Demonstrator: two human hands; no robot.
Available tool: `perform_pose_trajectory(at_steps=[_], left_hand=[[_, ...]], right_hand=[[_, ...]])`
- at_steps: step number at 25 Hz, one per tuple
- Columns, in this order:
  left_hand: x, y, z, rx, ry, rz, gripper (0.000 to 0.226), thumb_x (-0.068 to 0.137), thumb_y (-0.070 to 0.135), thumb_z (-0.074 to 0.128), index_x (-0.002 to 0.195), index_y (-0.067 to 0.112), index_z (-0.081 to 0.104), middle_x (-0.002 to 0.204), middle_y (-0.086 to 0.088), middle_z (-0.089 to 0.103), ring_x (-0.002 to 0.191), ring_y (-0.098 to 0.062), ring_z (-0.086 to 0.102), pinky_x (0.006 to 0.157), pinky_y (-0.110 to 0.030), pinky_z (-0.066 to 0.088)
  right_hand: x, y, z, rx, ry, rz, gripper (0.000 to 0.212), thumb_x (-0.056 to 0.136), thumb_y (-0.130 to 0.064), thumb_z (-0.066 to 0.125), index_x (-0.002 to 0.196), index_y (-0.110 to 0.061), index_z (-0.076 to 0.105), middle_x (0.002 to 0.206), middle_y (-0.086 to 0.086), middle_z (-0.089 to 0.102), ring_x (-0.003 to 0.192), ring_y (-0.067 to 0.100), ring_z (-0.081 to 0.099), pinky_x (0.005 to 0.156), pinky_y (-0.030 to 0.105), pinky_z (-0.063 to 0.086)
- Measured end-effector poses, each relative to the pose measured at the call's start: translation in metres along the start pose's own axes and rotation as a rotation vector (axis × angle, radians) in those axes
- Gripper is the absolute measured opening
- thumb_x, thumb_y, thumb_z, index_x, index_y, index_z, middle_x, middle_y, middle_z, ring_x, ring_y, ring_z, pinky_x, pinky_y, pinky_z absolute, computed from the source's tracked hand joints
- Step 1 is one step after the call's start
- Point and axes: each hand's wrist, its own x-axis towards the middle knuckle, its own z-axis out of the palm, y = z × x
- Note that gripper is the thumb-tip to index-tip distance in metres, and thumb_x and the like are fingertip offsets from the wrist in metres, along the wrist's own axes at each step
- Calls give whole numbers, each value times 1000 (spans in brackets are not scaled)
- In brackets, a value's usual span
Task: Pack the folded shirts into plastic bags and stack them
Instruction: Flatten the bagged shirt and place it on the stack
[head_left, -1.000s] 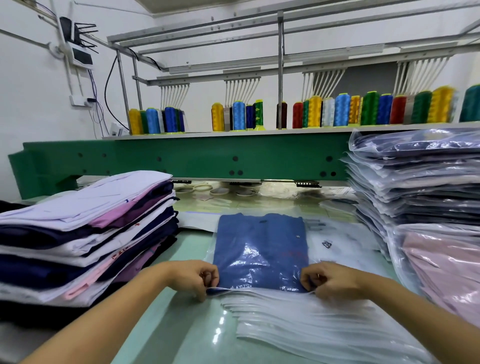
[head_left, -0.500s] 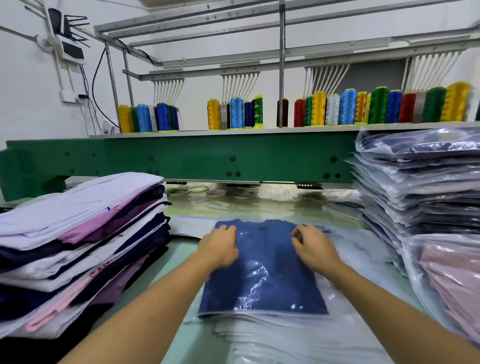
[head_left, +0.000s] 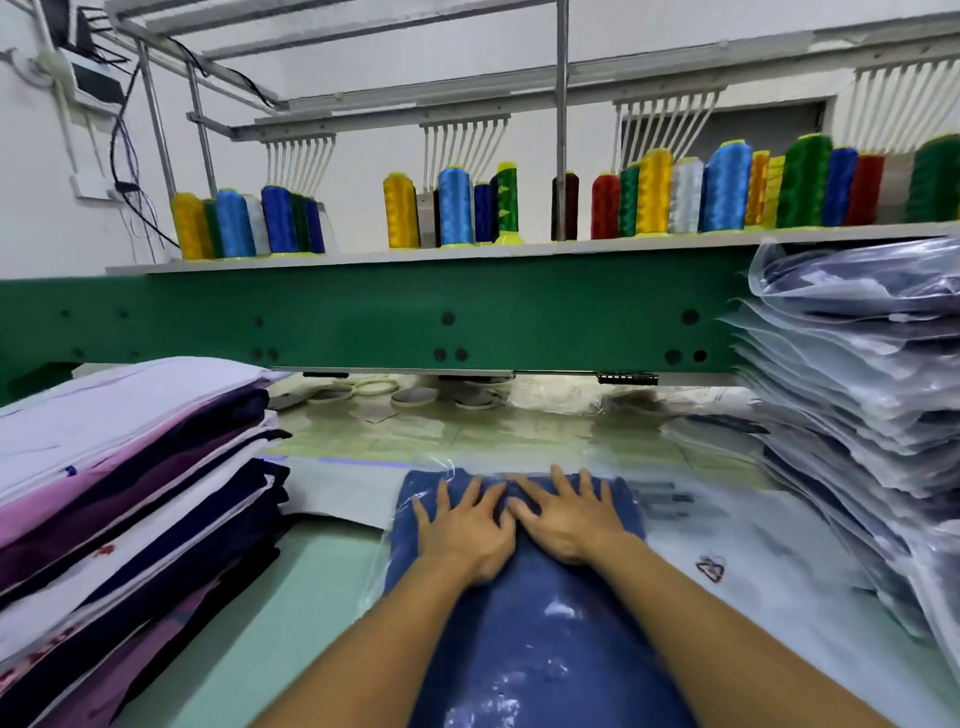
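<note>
Item: blue shirt (head_left: 545, 649), bagged, flat on counter (head_left: 322, 597). Moved?
No. Left grip (head_left: 467, 530) and right grip (head_left: 566, 519) left the bag mouth; now released, palms pressing its far end. Stacking due next.

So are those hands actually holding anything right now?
Nothing is gripped: the left hand and right hand lie flat, pressing the far end of the bagged blue shirt.

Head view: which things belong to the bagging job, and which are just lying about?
Job: bagged blue shirt, pressed under left hand and right hand; folded shirts stack at left; bagged shirts stack at right; empty bags beneath.
Lying about: thread cones on shelf; green machine beam; round hoops behind.
</note>
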Motion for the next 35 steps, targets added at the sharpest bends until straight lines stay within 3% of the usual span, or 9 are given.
perform_pose_trajectory(at_steps=[3, 7, 11, 14, 16, 22, 27, 31, 35], left_hand=[[0, -10, 6, 30, 55, -100, 79, 87, 81, 11, 158, 47, 9, 169, 11, 0, 154, -36, -10, 118, -64, -12], [-11, -23, 3, -7, 77, -215, 98, 76, 93, 2, 160, 42, 8, 170, 6, -1, 154, -38, -10, 116, -67, -13], [-29, -45, -18, 70, -27, -285, 107, 75, 95, 0, 162, 32, -2, 170, 2, -6, 154, -37, -8, 116, -67, -10], [-53, -44, -36, 98, -2, -256, 100, 83, 89, 9, 162, 27, -2, 170, -3, -2, 154, -40, -5, 117, -67, -10], [-75, -32, -42, 91, 48, -190, 90, 91, 81, 16, 162, 28, 0, 170, -4, 0, 153, -42, -2, 117, -67, -8], [-153, -3, -27, -2, 36, -89, 62, 101, 59, 25, 158, 41, 11, 169, 4, 6, 153, -39, 8, 112, -74, 5], [-203, -25, -1, -47, 143, -166, 69, 96, 68, 29, 154, 31, 26, 164, -5, 25, 148, -34, 23, 121, -51, 14], [-214, -38, -6, -5, 396, -232, 60, 92, 66, 40, 134, 24, 47, 133, -5, 56, 122, -27, 49, 103, -38, 38], [-223, -48, -15, -56, 427, -259, 44, 92, 63, 44, 110, 23, 46, 107, -3, 66, 98, -28, 64, 74, -36, 47]], right_hand=[[1, 17, 3, -8, 44, 73, 88, 79, -91, 10, 157, -51, 3, 170, 3, -5, 154, 39, -9, 123, 55, -7], [-10, 30, -2, -12, 47, 165, 96, 78, -92, 4, 160, -42, 1, 170, 4, -5, 156, 31, -7, 124, 51, -1], [-27, 39, -20, -145, 45, 257, 84, 94, -75, 7, 162, -27, 6, 170, 9, 1, 155, 35, -2, 122, 57, 1], [-50, 19, -32, -183, 211, 195, 68, 103, -55, 21, 161, -20, 14, 169, 14, 7, 154, 40, 2, 122, 60, 4], [-72, -3, -30, -99, 242, 114, 64, 104, -49, 26, 161, -22, 14, 169, 11, 5, 153, 42, 1, 122, 60, 5], [-151, -66, -4, -6, 92, -56, 62, 102, -48, 29, 159, -39, 9, 170, 3, -3, 153, 43, 1, 118, 65, 7], [-206, -55, 29, -28, 46, -38, 57, 99, -65, 16, 154, -55, 4, 170, -4, -7, 154, 39, -7, 114, 72, 0], [-218, -20, 21, -53, 34, 133, 63, 89, -79, 7, 148, -63, -7, 169, 2, -6, 152, 46, -3, 114, 69, 1], [-224, -8, 15, -178, 139, 245, 63, 99, -64, 16, 157, -38, 19, 167, 16, 9, 146, 57, 7, 118, 63, 2]])
